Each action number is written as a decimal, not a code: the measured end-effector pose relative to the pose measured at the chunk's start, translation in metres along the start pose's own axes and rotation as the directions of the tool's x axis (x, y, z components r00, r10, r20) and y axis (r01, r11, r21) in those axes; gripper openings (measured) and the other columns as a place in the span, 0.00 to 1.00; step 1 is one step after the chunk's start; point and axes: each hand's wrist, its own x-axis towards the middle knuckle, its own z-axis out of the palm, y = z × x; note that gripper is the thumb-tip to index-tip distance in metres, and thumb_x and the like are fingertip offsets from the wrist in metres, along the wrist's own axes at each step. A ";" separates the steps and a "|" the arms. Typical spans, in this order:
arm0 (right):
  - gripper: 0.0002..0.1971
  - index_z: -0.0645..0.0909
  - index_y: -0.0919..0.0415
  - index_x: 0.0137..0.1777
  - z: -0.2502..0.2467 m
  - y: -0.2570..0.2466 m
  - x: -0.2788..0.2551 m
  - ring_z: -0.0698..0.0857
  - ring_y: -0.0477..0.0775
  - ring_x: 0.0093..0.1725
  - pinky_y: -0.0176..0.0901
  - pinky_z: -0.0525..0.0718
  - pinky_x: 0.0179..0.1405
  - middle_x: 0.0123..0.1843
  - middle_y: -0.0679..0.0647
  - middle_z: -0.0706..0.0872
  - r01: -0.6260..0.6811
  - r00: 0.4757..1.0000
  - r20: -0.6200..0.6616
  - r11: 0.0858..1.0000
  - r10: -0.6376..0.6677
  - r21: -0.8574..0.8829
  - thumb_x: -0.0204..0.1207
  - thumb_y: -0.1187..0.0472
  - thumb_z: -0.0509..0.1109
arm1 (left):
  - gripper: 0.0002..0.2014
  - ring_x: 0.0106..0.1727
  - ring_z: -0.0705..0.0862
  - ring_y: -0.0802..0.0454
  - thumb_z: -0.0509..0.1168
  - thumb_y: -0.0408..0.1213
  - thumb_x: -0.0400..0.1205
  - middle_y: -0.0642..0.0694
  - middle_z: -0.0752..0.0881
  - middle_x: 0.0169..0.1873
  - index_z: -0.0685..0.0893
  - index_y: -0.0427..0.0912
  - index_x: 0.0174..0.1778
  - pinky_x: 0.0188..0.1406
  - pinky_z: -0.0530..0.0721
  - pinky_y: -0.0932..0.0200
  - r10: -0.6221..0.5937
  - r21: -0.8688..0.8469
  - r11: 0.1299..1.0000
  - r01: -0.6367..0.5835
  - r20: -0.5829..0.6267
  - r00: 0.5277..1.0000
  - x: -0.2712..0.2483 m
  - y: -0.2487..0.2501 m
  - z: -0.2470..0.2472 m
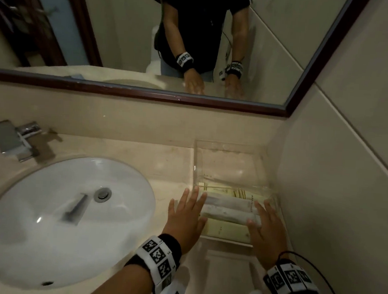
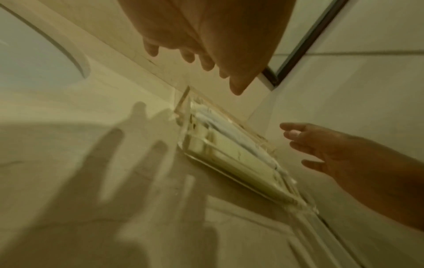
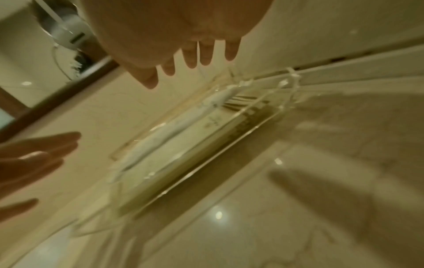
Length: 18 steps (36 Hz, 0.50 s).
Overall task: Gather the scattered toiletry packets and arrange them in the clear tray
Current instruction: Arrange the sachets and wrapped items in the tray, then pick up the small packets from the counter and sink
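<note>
A clear tray (image 1: 226, 240) stands on the counter in the corner by the right wall. Its near half holds two long white packets (image 1: 227, 209) lying side by side on pale yellow packets (image 1: 226, 229). My left hand (image 1: 188, 213) hovers at the tray's left end with straight, spread fingers and holds nothing. At the tray's right end, my right hand (image 1: 264, 223) is also flat and empty. The left wrist view shows my left hand (image 2: 195, 56) above the tray (image 2: 229, 156), apart from it. The right wrist view shows my right hand (image 3: 197, 56) clear of the tray (image 3: 183, 148).
A white oval sink (image 1: 68, 218) with a chrome faucet (image 1: 16, 141) lies left of the tray. The tiled wall (image 1: 336, 202) stands close on the right. A framed mirror (image 1: 195, 43) hangs behind the counter. Bare counter (image 1: 223, 275) lies in front of the tray.
</note>
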 end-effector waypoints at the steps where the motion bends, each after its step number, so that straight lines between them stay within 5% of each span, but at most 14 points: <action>1: 0.36 0.65 0.52 0.79 -0.001 -0.007 -0.006 0.60 0.55 0.82 0.51 0.59 0.80 0.84 0.52 0.60 0.012 1.000 -0.011 0.999 -0.012 0.039 0.72 0.39 0.48 | 0.28 0.85 0.35 0.52 0.43 0.48 0.89 0.53 0.35 0.84 0.39 0.53 0.84 0.83 0.42 0.42 -0.014 -0.045 0.999 0.013 -0.012 1.000 -0.006 -0.005 -0.004; 4: 0.28 0.75 0.52 0.70 0.000 -0.037 -0.023 0.70 0.53 0.75 0.45 0.66 0.75 0.74 0.51 0.73 0.083 0.997 -0.010 0.985 -0.082 0.149 0.73 0.43 0.54 | 0.25 0.85 0.44 0.56 0.42 0.46 0.89 0.56 0.47 0.85 0.49 0.55 0.84 0.84 0.47 0.49 -0.062 -0.187 0.981 0.054 -0.039 0.997 -0.028 -0.026 -0.015; 8: 0.06 0.79 0.47 0.52 0.014 -0.085 -0.038 0.83 0.46 0.51 0.42 0.82 0.57 0.55 0.48 0.84 0.157 0.982 0.056 0.950 -0.179 0.271 0.79 0.60 0.66 | 0.23 0.82 0.63 0.56 0.42 0.48 0.89 0.54 0.68 0.80 0.62 0.55 0.81 0.80 0.61 0.56 -0.130 -0.246 0.964 0.101 -0.103 0.986 -0.064 -0.067 -0.028; 12: 0.12 0.76 0.37 0.41 0.037 -0.133 -0.046 0.83 0.41 0.40 0.24 0.78 0.41 0.44 0.44 0.86 0.247 0.922 0.225 0.925 -0.316 0.287 0.79 0.60 0.66 | 0.24 0.74 0.75 0.56 0.44 0.50 0.87 0.55 0.77 0.74 0.72 0.53 0.77 0.75 0.70 0.61 -0.286 -0.346 0.912 0.222 -0.144 0.948 -0.102 -0.110 -0.039; 18: 0.14 0.77 0.39 0.38 0.062 -0.209 -0.069 0.81 0.42 0.35 0.24 0.76 0.36 0.43 0.52 0.89 0.289 0.835 0.367 0.894 -0.411 0.343 0.77 0.62 0.67 | 0.18 0.69 0.79 0.59 0.51 0.42 0.88 0.55 0.82 0.68 0.77 0.51 0.73 0.69 0.73 0.66 -0.443 -0.457 0.828 0.325 -0.178 0.879 -0.164 -0.171 -0.062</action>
